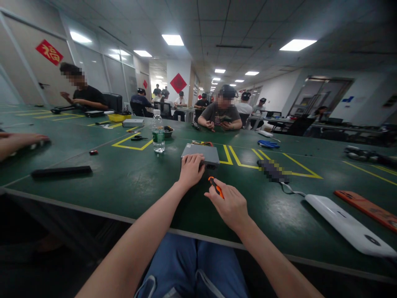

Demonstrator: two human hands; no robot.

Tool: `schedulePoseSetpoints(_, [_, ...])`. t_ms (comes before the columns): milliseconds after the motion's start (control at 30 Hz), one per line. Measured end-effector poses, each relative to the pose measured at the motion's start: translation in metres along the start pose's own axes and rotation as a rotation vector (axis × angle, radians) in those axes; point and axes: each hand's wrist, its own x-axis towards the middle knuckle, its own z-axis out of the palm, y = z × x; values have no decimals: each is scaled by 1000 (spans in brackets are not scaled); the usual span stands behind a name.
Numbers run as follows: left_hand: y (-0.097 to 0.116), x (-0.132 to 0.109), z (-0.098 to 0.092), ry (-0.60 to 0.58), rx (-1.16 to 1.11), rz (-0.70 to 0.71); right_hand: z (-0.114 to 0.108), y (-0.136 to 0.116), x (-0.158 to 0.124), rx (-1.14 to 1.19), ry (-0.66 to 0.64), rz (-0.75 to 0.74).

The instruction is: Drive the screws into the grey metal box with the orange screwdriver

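A grey metal power supply box (211,153), with coloured wires at its far side, rests on the green table in front of me. My left hand (191,170) grips its near left part, fingers over the top and thumb along the near side. My right hand (230,203) is closed around the orange-and-black handle of what looks like a screwdriver (219,191), just short of the box and apart from it. Whether it has a shaft cannot be seen.
A water bottle (158,134) stands left of the box, with a black bar (62,171) further left. To the right lie a white power bank (347,223), an orange phone (366,207) and blue gloves (268,144). A co-worker (221,111) sits opposite.
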Motion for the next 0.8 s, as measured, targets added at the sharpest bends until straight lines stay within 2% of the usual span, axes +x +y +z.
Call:
schedulePoseSetpoints(200, [0,0,0,-11,11,-4,2,-1,2,53,-25,-105])
schedulePoseSetpoints(400, [-1,0,0,-19,20,8,3,2,2,50,11,-24])
schedulePoseSetpoints(533, [0,0,-1,-20,26,9,4,1,0,35,-27,-57])
schedulePoseSetpoints(800, [-1,0,1,-6,5,16,6,4,-1,-32,24,-79])
